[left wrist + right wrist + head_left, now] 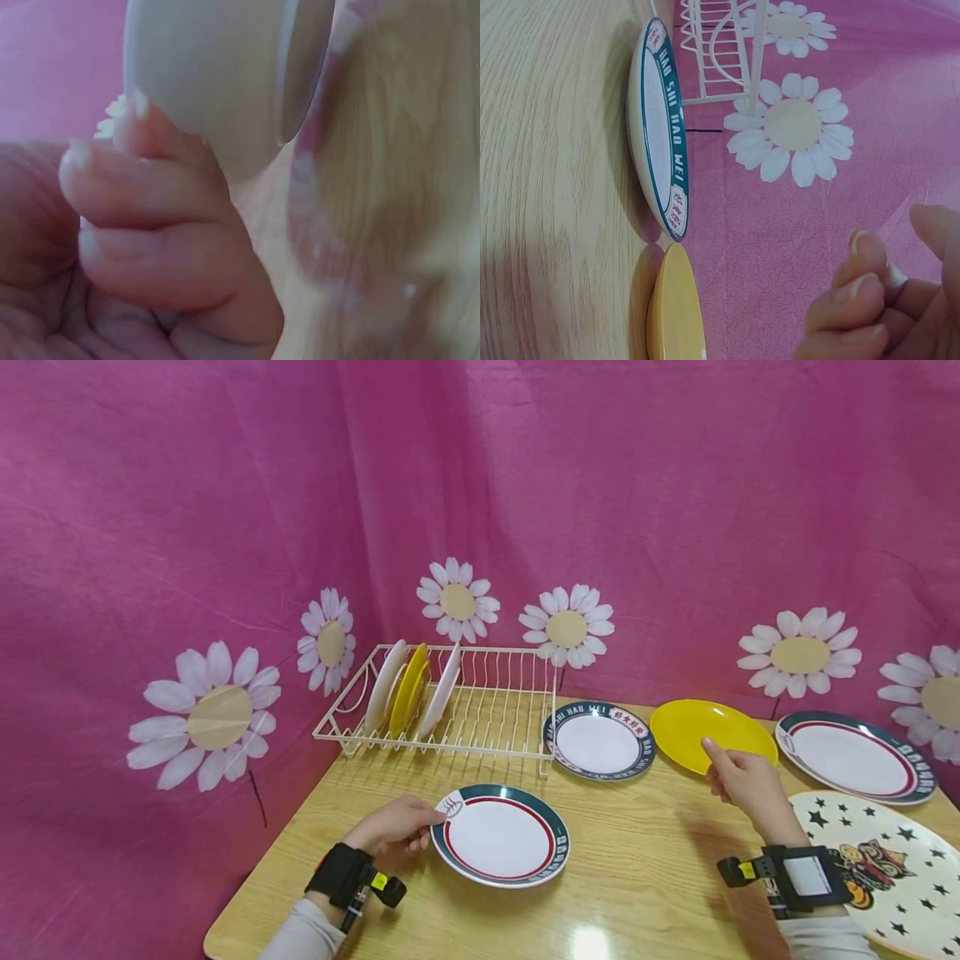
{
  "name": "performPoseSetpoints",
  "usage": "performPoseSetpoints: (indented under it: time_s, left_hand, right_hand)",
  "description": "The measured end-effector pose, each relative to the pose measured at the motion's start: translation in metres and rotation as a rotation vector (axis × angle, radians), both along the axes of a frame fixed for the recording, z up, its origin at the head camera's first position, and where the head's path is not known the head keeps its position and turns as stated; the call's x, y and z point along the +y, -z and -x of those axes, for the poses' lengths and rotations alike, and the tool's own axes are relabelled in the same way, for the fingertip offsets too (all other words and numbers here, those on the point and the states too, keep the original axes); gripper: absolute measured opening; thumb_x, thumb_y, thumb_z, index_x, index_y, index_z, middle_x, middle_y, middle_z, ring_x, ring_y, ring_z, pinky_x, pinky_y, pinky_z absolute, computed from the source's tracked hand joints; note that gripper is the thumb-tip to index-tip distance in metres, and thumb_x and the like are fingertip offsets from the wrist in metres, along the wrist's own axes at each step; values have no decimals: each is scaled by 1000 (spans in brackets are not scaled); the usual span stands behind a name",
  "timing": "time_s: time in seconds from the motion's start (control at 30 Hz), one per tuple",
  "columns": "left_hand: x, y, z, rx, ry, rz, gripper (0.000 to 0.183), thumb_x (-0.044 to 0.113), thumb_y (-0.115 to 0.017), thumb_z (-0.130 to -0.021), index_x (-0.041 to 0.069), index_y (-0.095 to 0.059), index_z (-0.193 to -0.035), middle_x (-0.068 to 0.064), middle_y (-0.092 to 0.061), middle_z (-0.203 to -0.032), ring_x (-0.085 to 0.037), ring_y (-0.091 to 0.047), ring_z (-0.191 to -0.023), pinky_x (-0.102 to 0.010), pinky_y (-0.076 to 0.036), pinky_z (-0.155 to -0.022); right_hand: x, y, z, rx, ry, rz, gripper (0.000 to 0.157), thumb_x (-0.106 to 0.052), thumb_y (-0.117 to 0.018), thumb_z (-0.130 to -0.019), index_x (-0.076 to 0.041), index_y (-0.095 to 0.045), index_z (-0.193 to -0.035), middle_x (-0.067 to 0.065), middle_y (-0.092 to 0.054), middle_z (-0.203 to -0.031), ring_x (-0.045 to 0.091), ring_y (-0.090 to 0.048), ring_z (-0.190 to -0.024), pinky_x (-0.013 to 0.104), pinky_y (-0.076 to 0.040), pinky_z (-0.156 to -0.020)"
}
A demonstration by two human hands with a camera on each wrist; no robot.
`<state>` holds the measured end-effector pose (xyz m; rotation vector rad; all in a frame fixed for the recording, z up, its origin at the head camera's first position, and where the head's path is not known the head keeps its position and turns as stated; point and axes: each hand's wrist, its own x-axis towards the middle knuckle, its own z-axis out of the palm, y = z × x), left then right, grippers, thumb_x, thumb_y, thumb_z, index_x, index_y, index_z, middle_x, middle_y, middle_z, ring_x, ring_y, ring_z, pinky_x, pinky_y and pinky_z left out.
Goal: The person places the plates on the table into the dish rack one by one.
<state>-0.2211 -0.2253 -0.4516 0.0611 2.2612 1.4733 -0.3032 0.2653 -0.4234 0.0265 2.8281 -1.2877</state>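
My left hand [401, 825] pinches the left rim of a white plate [498, 839] with a dark green border and a red ring. In the left wrist view the plate's pale underside [217, 82] shows above curled fingers [150, 187]; the thumb's grip is partly hidden there. My right hand [750, 783] hovers in front of a yellow plate [708, 731], holding nothing. Its fingers [847, 315] hang loosely curled, apart from the yellow plate in the right wrist view. Beside the yellow plate lies a smaller green-rimmed plate [600, 743] with lettering.
A cream wire dish rack [502, 702] stands at the back left, with white and yellow plates [408, 693] upright in its left slots. On the right lie another green-rimmed plate [855, 756] and a large star-patterned plate [915, 852]. A pink flowered curtain [660, 527] borders the wooden table [630, 860].
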Motion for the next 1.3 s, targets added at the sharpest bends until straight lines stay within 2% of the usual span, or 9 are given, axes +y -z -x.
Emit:
performPoseSetpoints:
  time_s: [0.1, 0.27, 0.43, 0.57, 0.7, 0.87, 1.07, 1.3]
  left_hand:
    - [4, -3, 0, -30, 47, -75, 24, 22, -56, -98, 6, -63, -81, 6, -49, -55, -4, -39, -45, -19, -31, -45]
    - [13, -12, 0, -31, 103, -170, 25, 26, -56, -99, 4, -65, -92, 5, -51, -60, -5, -41, -47, -19, -33, -47]
    - [25, -27, -2, 22, 166, -192, 28, 28, -54, -100, 1, -64, -98, 3, -50, -63, -7, -42, -48, -22, -34, -49]
    - [36, -37, -2, 84, 185, -216, 29, 26, -51, -102, 0, -63, -101, 2, -52, -66, -7, -42, -51, -20, -36, -49]
    - [47, -44, -1, 134, 149, -240, 31, 27, -50, -103, -1, -63, -103, 2, -53, -67, -9, -43, -54, -19, -37, -50]
    - [59, -47, 2, 181, 45, -232, 32, 31, -52, -102, 1, -64, -104, 1, -54, -69, -11, -45, -56, -20, -38, -53]
    - [72, -46, 8, 277, -42, -214, 32, 31, -51, -102, 2, -63, -100, -1, -55, -69, -11, -47, -56, -20, -39, -53]
    - [81, -45, 8, 313, -94, -223, 32, 29, -51, -102, -1, -63, -101, -1, -56, -67, -11, -48, -56, -20, -40, -53]
  right_hand:
    - [0, 0, 0, 1, -6, -2, 81, -73, -29, -93, 0, -62, -84, 2, -56, -64, 19, -51, -66, 28, -41, -58]
    - [-2, 0, -2, 8, -15, -12, 79, -72, -29, -93, -1, -62, -82, 2, -55, -64, 19, -51, -66, 29, -41, -59]
    - [-5, -2, -4, 2, -22, -17, 79, -72, -28, -94, -1, -62, -83, 3, -55, -66, 19, -51, -66, 29, -41, -60]
    - [-12, -4, -6, -6, -71, -5, 77, -69, -28, -96, -1, -62, -85, 3, -56, -66, 20, -52, -67, 29, -43, -60]
    - [-24, -4, -9, 29, -176, 23, 70, -61, -30, -100, -1, -62, -84, 4, -55, -65, 19, -52, -65, 28, -44, -58]
    - [-39, -4, -14, 83, -337, 86, 61, -47, -32, -105, 1, -61, -80, 5, -53, -61, 18, -51, -57, 27, -44, -54]
    - [-55, 0, -20, 14, -471, 202, 61, -44, -29, -107, 2, -58, -79, 3, -52, -61, 18, -51, -56, 27, -44, -54]
    - [-61, 4, -22, -50, -501, 288, 62, -51, -19, -106, -5, -57, -88, 4, -55, -66, 21, -52, -60, 27, -46, -58]
